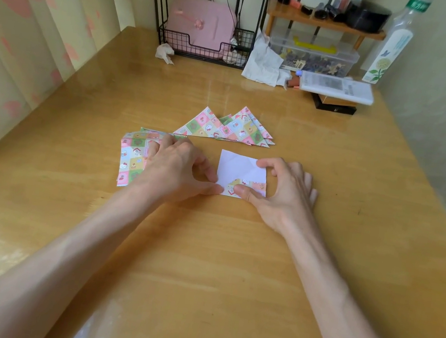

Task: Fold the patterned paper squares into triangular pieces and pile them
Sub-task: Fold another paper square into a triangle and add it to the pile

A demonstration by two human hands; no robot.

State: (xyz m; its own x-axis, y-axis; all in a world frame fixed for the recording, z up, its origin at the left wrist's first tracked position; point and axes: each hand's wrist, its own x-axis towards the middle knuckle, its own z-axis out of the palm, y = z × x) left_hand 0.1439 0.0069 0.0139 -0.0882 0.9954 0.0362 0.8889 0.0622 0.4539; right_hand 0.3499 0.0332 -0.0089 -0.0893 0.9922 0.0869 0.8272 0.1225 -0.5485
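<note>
- Now both hands, left hand (178,166) and right hand (282,191), pinch the white-side-up square (238,168), its near edge turned up.
- Beyond it, folded triangles (226,128); left of it, unfolded squares (133,154).

Left hand (178,167) hides part of unfolded square stack (132,159); bottle (393,46) top cut off
</note>
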